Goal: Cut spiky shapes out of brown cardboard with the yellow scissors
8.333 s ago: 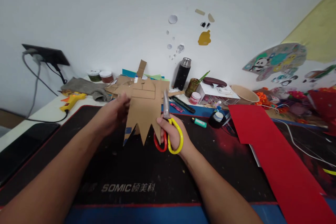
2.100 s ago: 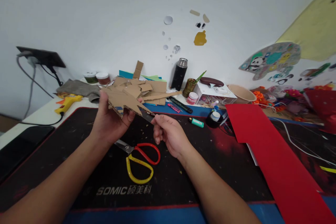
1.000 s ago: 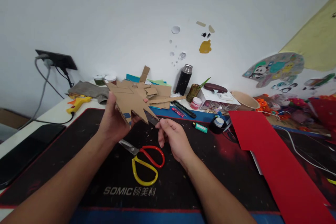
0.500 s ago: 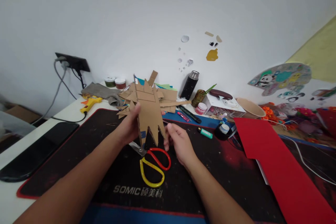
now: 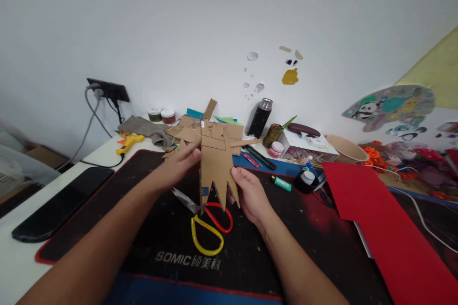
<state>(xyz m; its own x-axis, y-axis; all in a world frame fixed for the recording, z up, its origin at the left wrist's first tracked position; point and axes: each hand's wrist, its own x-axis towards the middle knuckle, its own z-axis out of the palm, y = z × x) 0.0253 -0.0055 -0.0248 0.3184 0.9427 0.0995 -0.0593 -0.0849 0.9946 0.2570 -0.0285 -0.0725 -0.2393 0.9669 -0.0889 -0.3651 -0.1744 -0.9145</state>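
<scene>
A brown cardboard cutout (image 5: 216, 164) stands upright over the mat, with jagged points along its bottom edge and pen lines near its top. My right hand (image 5: 252, 195) grips its lower right edge, thumb on the front and fingers behind. At its left edge is my left hand (image 5: 181, 164), fingers stretched out towards the cardboard; whether they touch it I cannot tell. Below the cutout lies a pair of scissors (image 5: 207, 233) with one red and one yellow handle, blades pointing up and left.
Cardboard scraps (image 5: 184, 128) pile up behind the cutout. A yellow glue gun (image 5: 129, 143) and a black phone-shaped slab (image 5: 64, 200) lie left. Towards the right are a cutter knife (image 5: 261, 157), a teal lighter (image 5: 281, 183), a black flask (image 5: 260, 118) and a red sheet (image 5: 379, 219).
My left hand has loosened from the cutout's left edge and its fingers have straightened. The cutout has shifted right and slightly down, and my right hand has closed on its right edge.
</scene>
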